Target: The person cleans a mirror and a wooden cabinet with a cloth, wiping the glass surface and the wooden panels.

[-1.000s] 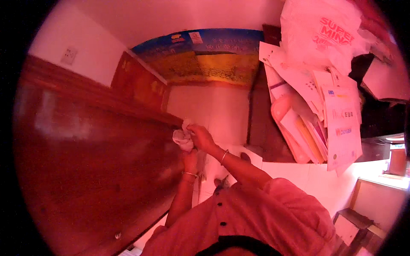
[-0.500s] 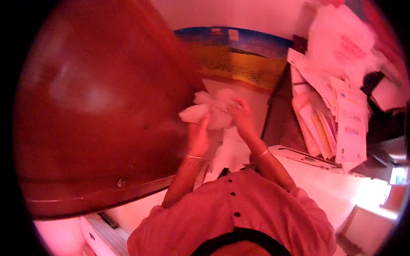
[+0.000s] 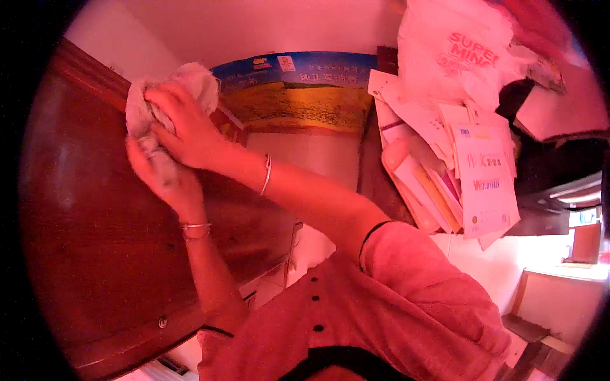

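Note:
A crumpled pale cloth (image 3: 202, 87) is bunched between my two hands, up by the far edge of a large, glossy reddish-brown wooden surface (image 3: 95, 254). My left hand (image 3: 166, 187) grips the lower part of the cloth, its fingers running up along the folds. Just above and to the right, my right hand (image 3: 187, 130) reaches across, its fingers curled over the upper part. Folds hide some of the fingertips. Whether the cloth touches the wood I cannot tell.
Papers and booklets (image 3: 486, 181) lean in a pile at the right, with a white plastic bag (image 3: 451, 51) above them. A blue-and-yellow printed cardboard panel (image 3: 292, 105) stands against the back wall. A small round metal fitting (image 3: 162, 322) sits near the wood's front edge.
Both hands have moved left and farther away with the cloth, from beside the wooden surface to its far edge. My right arm now stretches across. The view has shifted slightly.

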Available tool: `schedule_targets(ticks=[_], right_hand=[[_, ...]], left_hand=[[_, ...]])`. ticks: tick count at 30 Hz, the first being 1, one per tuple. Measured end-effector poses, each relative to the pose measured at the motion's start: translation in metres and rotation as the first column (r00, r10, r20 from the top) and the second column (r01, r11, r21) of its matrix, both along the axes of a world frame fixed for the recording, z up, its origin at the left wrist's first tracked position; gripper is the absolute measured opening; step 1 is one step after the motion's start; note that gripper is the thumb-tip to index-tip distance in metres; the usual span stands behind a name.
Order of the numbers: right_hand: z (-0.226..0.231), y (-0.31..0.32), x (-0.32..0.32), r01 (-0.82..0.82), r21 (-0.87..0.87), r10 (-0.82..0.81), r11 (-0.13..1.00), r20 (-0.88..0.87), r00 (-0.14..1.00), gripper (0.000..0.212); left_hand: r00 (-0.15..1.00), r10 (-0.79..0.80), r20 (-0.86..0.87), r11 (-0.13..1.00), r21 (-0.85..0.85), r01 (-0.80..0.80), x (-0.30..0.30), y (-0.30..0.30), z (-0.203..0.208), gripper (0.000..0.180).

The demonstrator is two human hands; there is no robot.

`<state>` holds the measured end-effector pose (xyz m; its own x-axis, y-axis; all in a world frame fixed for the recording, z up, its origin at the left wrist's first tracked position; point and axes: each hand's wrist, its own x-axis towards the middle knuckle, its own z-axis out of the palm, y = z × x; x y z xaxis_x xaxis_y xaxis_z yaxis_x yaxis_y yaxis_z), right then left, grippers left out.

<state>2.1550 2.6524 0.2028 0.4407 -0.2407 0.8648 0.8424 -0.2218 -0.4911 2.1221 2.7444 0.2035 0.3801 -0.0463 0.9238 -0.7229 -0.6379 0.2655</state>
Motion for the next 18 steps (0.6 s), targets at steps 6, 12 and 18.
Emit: schedule_targets(ticks=[6,12,18], right_hand=[[-0.041,0.0,-0.015,-0.091,0.005,0.091,0.996,-0.122,0.988,0.049],[-0.149,-0.003,-0.042,-0.021,-0.073,-0.01,0.997,-0.403,0.915,0.047],[-0.258,0.009,-0.101,0.024,0.147,0.075,0.989,-0.629,0.774,0.04]], left_hand=[[0.984,0.173,0.05,0.964,0.195,-0.179,0.014,0.01,-0.055,0.053],[0.965,0.073,-0.253,0.972,0.233,-0.012,-0.012,0.006,-0.152,0.048],[0.718,-0.247,-0.651,0.919,0.078,0.387,-0.037,0.032,-0.275,0.047]])
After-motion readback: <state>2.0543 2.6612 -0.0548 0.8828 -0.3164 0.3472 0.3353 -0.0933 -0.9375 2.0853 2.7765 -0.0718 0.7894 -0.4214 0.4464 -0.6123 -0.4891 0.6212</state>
